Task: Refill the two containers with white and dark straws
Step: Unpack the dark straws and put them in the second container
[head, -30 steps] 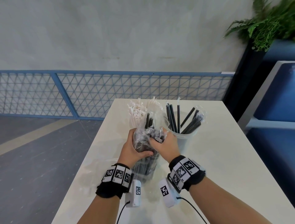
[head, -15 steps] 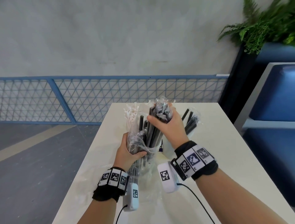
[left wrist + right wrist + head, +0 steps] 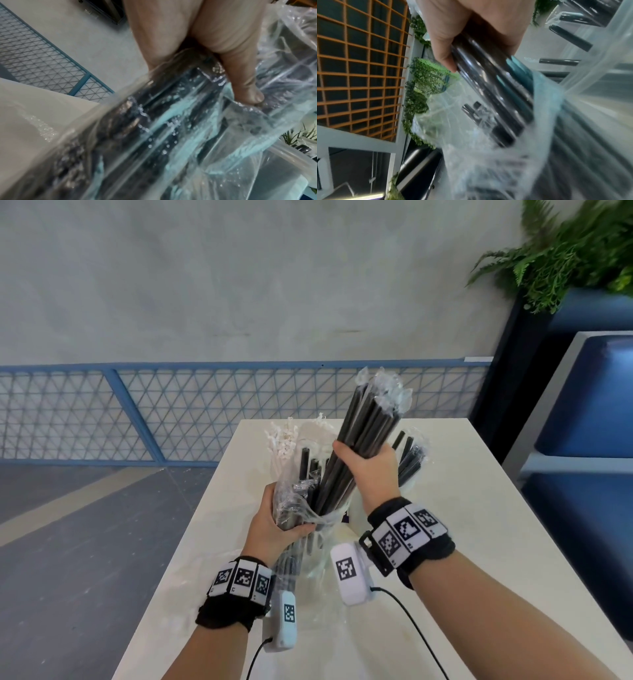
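My left hand point(image 3: 274, 522) grips a clear plastic bag point(image 3: 291, 501) that holds dark straws, above the near middle of the white table point(image 3: 479, 542). My right hand point(image 3: 368, 470) grips a bundle of dark straws point(image 3: 366, 426), lifted half out of the bag and tilted up to the right. Behind the hands stand a container of white straws point(image 3: 282, 440) on the left and a container of dark straws point(image 3: 409, 455) on the right, both partly hidden. In the left wrist view my thumb point(image 3: 243, 86) presses the bag point(image 3: 154, 135). The right wrist view shows fingers point(image 3: 443, 54) curled round the dark straws point(image 3: 488, 83).
The table's left edge point(image 3: 191, 525) drops to a grey floor. A blue mesh railing point(image 3: 171, 412) runs behind the table. A blue padded seat point(image 3: 589, 405) and a green plant point(image 3: 565, 251) stand to the right. Loose clear plastic point(image 3: 318, 607) lies between my wrists.
My right hand has drawn the bundle of dark straws upward and to the right, out of the bag. My left hand has stayed low, holding the bag.
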Demonstrator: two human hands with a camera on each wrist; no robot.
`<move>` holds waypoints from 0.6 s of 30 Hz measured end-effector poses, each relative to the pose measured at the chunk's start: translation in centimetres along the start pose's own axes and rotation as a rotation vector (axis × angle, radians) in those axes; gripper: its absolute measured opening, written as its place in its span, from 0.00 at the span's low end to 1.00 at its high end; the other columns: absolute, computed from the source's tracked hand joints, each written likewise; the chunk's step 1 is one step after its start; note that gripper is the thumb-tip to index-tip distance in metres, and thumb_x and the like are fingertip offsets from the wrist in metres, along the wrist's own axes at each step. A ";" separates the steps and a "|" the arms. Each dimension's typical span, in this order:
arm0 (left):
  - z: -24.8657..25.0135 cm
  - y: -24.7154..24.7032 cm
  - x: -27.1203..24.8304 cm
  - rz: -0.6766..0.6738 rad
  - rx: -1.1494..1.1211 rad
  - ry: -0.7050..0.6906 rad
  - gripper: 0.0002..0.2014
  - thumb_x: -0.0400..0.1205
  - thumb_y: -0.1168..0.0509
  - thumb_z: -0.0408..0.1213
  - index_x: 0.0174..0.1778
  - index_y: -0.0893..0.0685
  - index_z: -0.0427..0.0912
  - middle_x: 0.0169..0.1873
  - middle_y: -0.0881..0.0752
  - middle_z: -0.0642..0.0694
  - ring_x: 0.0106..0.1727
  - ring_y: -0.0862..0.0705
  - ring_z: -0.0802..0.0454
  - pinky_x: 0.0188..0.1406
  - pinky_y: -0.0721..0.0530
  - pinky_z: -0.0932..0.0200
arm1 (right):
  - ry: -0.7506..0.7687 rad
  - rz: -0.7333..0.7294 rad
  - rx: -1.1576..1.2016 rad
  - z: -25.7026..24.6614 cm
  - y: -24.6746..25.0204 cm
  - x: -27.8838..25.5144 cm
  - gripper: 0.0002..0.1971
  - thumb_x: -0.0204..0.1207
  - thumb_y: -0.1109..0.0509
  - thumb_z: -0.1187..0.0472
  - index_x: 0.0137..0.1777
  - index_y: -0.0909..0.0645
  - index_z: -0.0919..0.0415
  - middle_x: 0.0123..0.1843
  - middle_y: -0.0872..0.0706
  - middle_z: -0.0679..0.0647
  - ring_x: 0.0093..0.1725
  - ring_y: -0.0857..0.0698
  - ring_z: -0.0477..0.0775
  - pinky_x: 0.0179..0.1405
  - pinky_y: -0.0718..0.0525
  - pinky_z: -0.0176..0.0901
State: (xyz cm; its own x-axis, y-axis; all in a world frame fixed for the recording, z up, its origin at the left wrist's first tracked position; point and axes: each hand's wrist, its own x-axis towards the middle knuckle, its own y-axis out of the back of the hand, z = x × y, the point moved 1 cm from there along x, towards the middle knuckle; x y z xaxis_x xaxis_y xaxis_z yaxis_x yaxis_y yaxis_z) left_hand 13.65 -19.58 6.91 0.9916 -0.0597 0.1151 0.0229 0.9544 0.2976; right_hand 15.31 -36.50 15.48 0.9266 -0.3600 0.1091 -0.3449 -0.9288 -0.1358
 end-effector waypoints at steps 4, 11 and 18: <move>0.3 -0.1 -0.1 -0.010 0.009 -0.001 0.39 0.63 0.19 0.30 0.64 0.32 0.55 0.53 0.18 0.61 0.50 0.19 0.78 0.52 0.23 0.79 | -0.059 0.079 0.142 -0.9 0.6 1.4 0.07 0.67 0.24 0.68 0.44 0.17 0.60 0.38 0.13 0.52 0.40 0.14 0.52 0.43 0.13 0.42; 1.4 -0.3 -0.5 -0.009 0.009 -0.011 0.37 0.66 0.21 0.27 0.59 0.36 0.59 0.50 0.24 0.69 0.43 0.25 0.90 0.41 0.31 0.90 | -0.230 0.193 0.358 -1.3 2.2 3.7 0.18 0.68 0.25 0.68 0.56 0.20 0.75 0.44 0.13 0.65 0.35 0.14 0.58 0.33 0.14 0.43; 1.4 -0.5 -0.3 0.018 0.000 -0.001 0.36 0.67 0.22 0.29 0.59 0.34 0.62 0.51 0.23 0.69 0.46 0.24 0.88 0.43 0.30 0.89 | -0.320 0.215 0.405 -1.7 3.8 4.6 0.15 0.70 0.27 0.69 0.56 0.20 0.74 0.37 0.15 0.58 0.21 0.15 0.46 0.18 0.19 0.34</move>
State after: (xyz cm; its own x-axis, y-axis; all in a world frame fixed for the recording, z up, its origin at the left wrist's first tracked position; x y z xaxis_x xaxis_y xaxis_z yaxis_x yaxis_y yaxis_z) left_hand 13.21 -20.43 8.02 0.9917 -0.0430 0.1212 0.0053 0.9554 0.2952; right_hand 17.97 -41.83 17.11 0.8627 -0.4342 -0.2592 -0.5046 -0.7063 -0.4965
